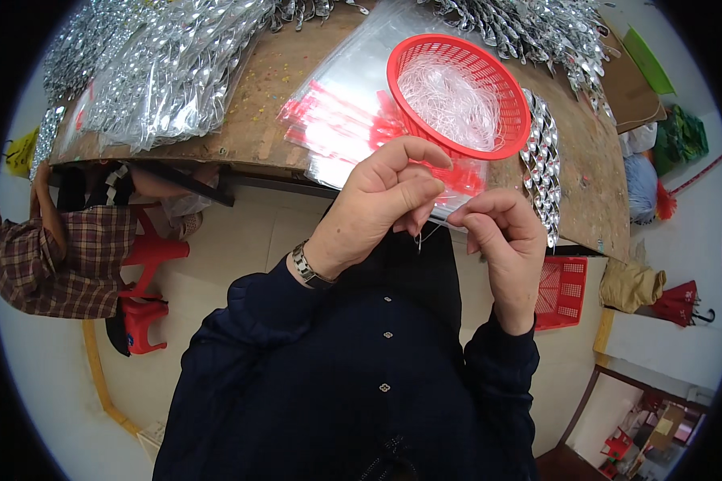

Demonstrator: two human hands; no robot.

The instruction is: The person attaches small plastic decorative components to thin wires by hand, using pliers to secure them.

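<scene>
Left hand [381,196] curled, thumb and fingertips pinched on thin thread [431,233]; right hand [501,240] pinches it too. Thread between them, near side of red basket [493,76].

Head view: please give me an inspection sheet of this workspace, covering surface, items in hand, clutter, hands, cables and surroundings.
Surface: brown table, specked with marks.
Items in hand: thin thread between the hands.
Clutter: silver strands, plastic bags, red basket holding pale strings.
Hands: right hand pinches the thread; left hand curled, grip unclear.
Cables: nothing seen.
Surroundings: another person and red stool at left; umbrella at right.
</scene>
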